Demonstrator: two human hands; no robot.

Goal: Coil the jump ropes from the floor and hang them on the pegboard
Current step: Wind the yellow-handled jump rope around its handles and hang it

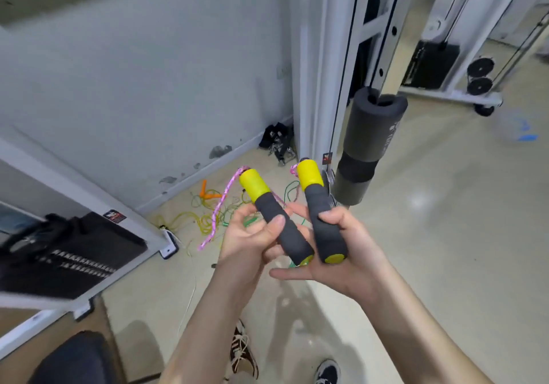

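I hold the two handles of one jump rope, each grey foam with a yellow top. My left hand grips the left handle. My right hand grips the right handle. The handles stand side by side, tilted up and away from me. A pink braided rope runs from the left handle's top down toward the floor. On the floor by the wall lies a tangle of yellow and green ropes with an orange handle. No pegboard is in view.
A white cable machine post stands straight ahead, with a hanging black foam roller pad just beyond my right hand. A black weight stack in a white frame is at my left. Black straps lie by the wall. My shoes show below.
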